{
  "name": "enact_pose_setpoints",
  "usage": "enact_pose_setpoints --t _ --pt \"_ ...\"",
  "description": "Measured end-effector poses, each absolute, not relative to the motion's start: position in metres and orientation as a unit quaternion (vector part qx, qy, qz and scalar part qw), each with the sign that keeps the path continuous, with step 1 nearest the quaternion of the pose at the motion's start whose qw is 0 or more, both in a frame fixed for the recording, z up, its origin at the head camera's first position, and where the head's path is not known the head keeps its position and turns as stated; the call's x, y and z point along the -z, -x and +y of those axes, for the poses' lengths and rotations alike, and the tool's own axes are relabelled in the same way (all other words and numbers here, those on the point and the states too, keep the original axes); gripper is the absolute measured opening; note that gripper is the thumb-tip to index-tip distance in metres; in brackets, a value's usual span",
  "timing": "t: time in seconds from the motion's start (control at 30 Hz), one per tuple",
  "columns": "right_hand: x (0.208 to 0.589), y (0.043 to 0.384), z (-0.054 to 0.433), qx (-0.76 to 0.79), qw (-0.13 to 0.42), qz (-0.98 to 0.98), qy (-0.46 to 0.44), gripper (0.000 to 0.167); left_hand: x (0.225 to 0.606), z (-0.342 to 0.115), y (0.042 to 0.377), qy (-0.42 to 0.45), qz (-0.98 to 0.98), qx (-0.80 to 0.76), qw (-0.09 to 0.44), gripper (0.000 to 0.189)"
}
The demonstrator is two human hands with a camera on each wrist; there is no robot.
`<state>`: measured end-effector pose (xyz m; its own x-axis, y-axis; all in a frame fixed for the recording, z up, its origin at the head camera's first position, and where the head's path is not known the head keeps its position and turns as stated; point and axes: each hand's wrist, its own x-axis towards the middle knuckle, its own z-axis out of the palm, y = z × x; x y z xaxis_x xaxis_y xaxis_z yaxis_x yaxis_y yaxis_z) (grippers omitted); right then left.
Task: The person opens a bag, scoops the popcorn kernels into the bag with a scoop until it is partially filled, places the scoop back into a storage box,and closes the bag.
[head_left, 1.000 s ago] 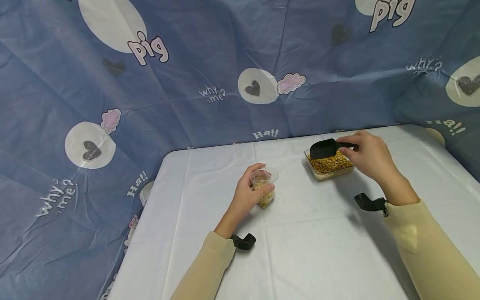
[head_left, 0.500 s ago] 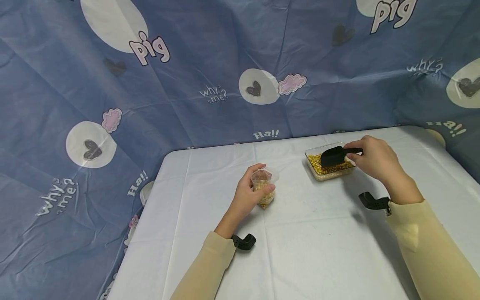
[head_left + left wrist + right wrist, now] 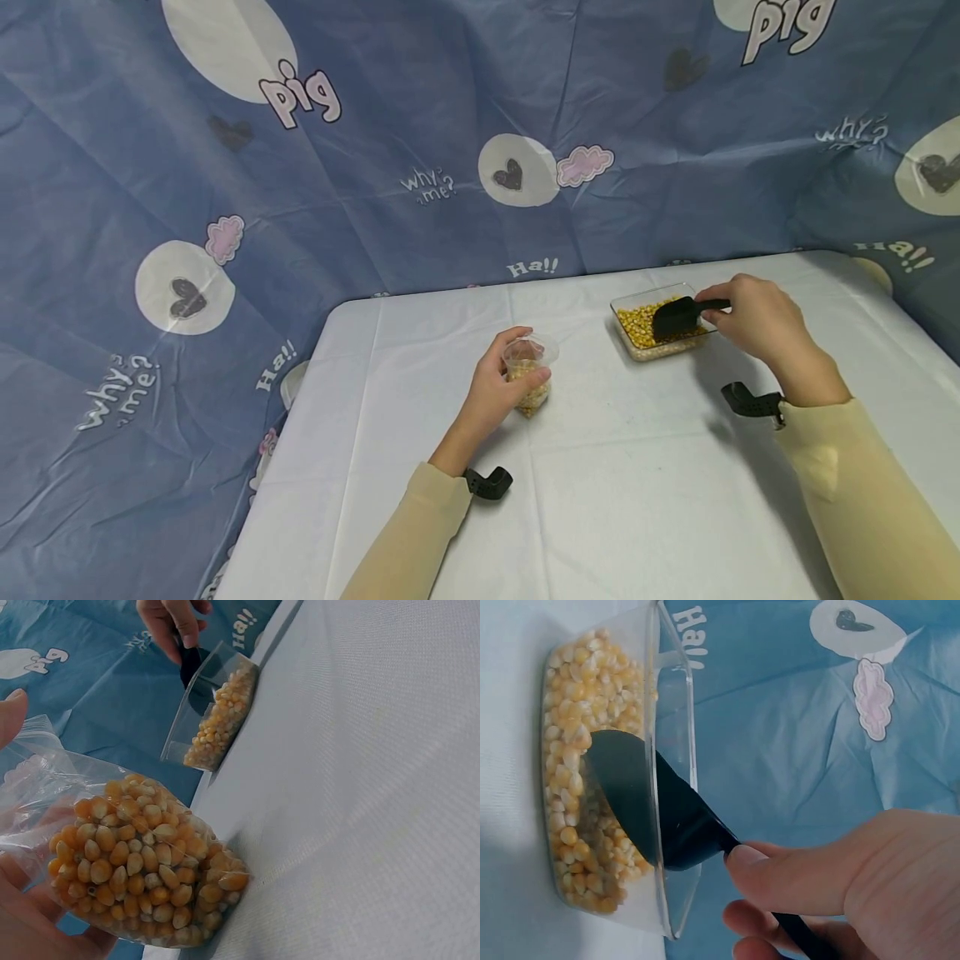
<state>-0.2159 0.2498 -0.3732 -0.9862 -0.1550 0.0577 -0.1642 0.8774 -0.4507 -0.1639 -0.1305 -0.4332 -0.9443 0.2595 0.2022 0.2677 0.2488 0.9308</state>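
Observation:
My left hand (image 3: 487, 390) holds a clear zip bag (image 3: 142, 862) upright on the white cloth, thumb on one side and fingers on the other. Its mouth gapes at the top, and yellow corn kernels fill the lower part. To the right, my right hand (image 3: 765, 323) pinches the handle of a black scoop (image 3: 677, 317) between thumb and fingers. The scoop's blade dips into corn kernels (image 3: 577, 682) inside a clear rectangular container (image 3: 647, 354). In the right wrist view the blade's tip is down among the kernels, seen through the container's wall.
A white cloth (image 3: 592, 500) covers the table. Behind its far edge hangs a blue printed curtain (image 3: 420, 108). A black wrist mount (image 3: 489, 483) sits on the left wrist, and another mount (image 3: 750, 402) on the right.
The scoop has gone from above the container's left part down into the kernels and toward its right side, the right hand shifting right and slightly down. My left hand and the bag stay in place.

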Motion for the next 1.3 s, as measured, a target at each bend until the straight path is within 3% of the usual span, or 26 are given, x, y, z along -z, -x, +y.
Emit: enact_pose_setpoints --t 0.33,0.57,0.8,1.3 --pt "0.383 0.221 0.251 -0.257 -0.001 -0.962 -0.087 0.033 0.434 -0.13 0.166 0.169 -0.789 0.591 -0.001 0.061" --pt "0.393 0.227 0.249 -0.268 -0.005 -0.959 -0.096 0.034 0.404 -0.125 0.153 0.156 -0.79 0.593 -0.019 0.061" --pt "0.399 0.23 0.25 -0.286 -0.033 -0.954 -0.09 0.038 0.429 -0.129 0.167 0.155 -0.794 0.587 -0.021 0.065" --pt "0.405 0.235 0.249 -0.301 -0.047 -0.948 -0.086 0.041 0.434 -0.132 0.168 0.162 -0.791 0.59 -0.003 0.061"
